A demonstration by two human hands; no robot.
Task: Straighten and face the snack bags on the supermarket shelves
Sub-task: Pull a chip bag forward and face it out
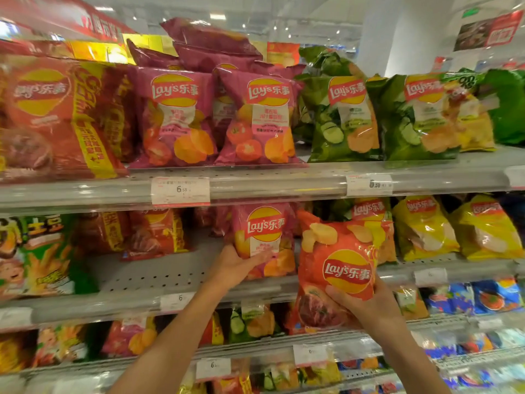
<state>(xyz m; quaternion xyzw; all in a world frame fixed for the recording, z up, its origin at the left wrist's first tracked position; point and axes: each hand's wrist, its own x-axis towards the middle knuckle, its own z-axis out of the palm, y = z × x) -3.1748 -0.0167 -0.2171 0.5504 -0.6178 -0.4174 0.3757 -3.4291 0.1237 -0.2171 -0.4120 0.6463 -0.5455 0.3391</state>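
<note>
Head: pink bag in left hand.

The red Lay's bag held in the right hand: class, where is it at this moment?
In the head view the red bag is right of centre, held in front of the middle shelf by the right hand, just right of the pink bag.

The top shelf carries a row of upright crisp bags: large red bags at the left, pink bags in the middle with more heaped behind, green bags to the right. The middle shelf, white and perforated, holds a green snack bag at far left, dark red bags set back, a bare stretch near its front edge, and yellow bags at the right. Price tags sit on the shelf edges.
</note>
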